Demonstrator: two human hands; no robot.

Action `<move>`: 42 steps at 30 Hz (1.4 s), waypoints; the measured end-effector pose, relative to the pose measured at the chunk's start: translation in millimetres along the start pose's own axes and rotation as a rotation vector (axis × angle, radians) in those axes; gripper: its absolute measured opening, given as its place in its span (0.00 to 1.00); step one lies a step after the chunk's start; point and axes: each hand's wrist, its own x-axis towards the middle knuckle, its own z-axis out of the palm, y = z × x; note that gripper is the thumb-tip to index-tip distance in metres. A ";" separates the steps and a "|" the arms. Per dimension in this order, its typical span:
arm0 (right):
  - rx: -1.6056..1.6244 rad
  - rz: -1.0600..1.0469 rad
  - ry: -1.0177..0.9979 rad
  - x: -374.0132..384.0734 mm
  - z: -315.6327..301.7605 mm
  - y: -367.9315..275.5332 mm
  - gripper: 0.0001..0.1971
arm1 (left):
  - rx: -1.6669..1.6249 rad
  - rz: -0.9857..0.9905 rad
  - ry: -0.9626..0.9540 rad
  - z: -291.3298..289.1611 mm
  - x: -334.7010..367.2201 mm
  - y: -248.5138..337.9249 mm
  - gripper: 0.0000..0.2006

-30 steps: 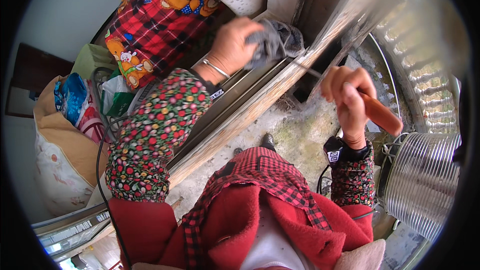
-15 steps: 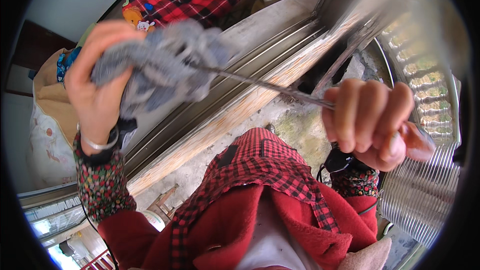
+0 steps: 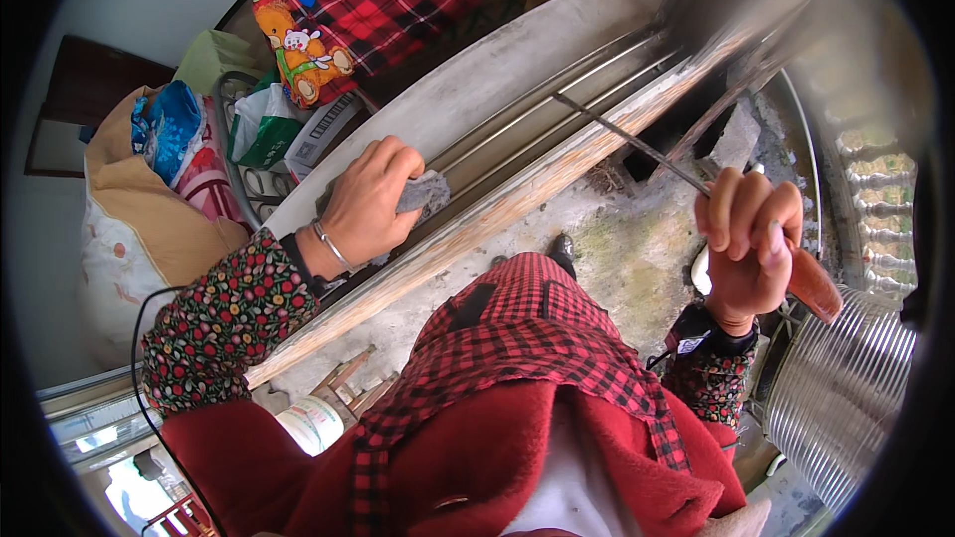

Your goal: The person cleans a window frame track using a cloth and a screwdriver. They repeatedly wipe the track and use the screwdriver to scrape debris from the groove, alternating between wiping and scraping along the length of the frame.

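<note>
My left hand [image 3: 363, 201] is closed round a bunched grey cloth [image 3: 426, 195], pressed down on the window sill track [image 3: 517, 124]. Most of the cloth is hidden under the palm. On the right, my right hand [image 3: 751, 239] grips a long thin metal tool [image 3: 637, 143] with a reddish-brown handle [image 3: 816, 288] sticking out below the fist. Its dark shaft points up and left, with the tip over the metal rails of the track, apart from the cloth. Whether the tip touches a rail I cannot tell.
Beyond the sill are a red plaid cover with bears [image 3: 348, 30], a green-and-white bag [image 3: 264, 129] and a tan sack [image 3: 119, 179]. A ribbed metallic cylinder [image 3: 846, 378] stands at the lower right. A white bucket [image 3: 310, 423] sits at the lower left, near a wooden stool [image 3: 348, 378].
The cloth has come off the tool's shaft; my left hand has moved right and down onto the track with it. My right hand has shifted slightly, still holding the tool.
</note>
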 end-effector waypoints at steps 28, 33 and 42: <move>0.056 -0.039 0.058 1.3 -53.9 -26.1 0.15 | -0.028 0.130 0.079 -134.4 65.7 63.5 0.18; 0.089 0.018 -0.009 12.8 -20.6 -10.3 0.15 | -0.145 -0.044 0.155 -126.3 14.5 60.9 0.15; 0.050 0.087 -0.021 -8.7 2.9 -13.6 0.15 | -0.357 0.016 0.193 4.0 65.4 39.4 0.10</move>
